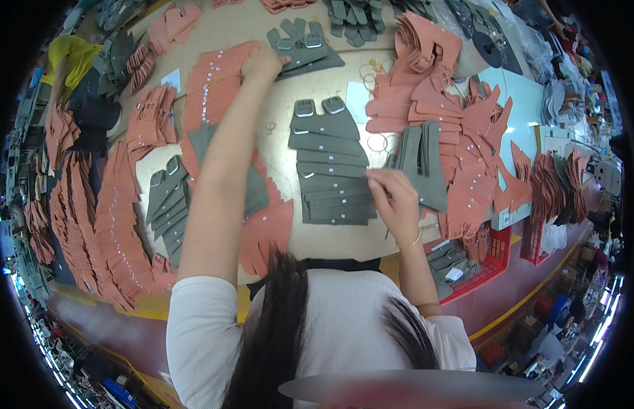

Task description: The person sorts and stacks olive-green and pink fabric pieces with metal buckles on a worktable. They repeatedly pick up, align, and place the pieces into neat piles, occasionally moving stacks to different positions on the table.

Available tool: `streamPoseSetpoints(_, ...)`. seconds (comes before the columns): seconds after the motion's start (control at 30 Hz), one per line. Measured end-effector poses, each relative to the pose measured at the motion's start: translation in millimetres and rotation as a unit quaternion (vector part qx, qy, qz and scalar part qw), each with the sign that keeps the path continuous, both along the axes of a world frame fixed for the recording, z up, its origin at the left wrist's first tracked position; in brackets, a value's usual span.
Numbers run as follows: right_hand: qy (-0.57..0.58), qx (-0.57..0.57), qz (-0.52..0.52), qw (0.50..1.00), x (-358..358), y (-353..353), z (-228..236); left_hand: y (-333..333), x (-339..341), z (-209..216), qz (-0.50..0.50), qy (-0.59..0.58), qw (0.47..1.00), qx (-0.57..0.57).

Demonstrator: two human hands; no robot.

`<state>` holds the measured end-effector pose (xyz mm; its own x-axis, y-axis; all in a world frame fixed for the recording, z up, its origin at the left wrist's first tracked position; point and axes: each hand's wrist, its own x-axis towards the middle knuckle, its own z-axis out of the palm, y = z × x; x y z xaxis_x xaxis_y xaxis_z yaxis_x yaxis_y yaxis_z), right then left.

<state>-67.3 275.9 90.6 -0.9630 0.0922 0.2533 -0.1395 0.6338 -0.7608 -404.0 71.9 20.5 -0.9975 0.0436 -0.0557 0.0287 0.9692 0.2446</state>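
In the middle of the table lies a fanned row of grey-green cut pieces, overlapping one another, with small white marks and two metal buckles at its far end. My right hand is at the row's right edge, its thumb and fingers pinched at the rim of one piece. Farther off, my left arm stretches over coral pieces. There my left hand has its fingertips at the left edge of a grey-green stack with buckled straps; the fingers look closed on it, though partly hidden.
Coral pieces pile up on the right beside narrow grey-green strips. More coral rows cover the left side. A red crate stands at the lower right. At the far left is another person in a yellow top.
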Motion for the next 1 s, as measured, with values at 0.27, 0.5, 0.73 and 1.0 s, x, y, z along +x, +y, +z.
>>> streamPoseSetpoints(0.27,0.026,0.031,-0.018,0.999,-9,8,9,-102,110,104,-0.103,-0.127,0.964,0.21)
streamPoseSetpoints(0.5,-0.012,0.039,0.012,0.999,2,-8,2,-210,217,111,0.016,-0.16,0.929,0.332)
streamPoseSetpoints(0.73,-0.024,0.057,0.066,0.996,9,-27,3,-210,288,67,0.073,-0.113,0.942,0.308)
streamPoseSetpoints(1.0,0.044,0.121,-0.09,0.988,14,41,23,-179,310,39,0.059,0.035,0.99,0.123)
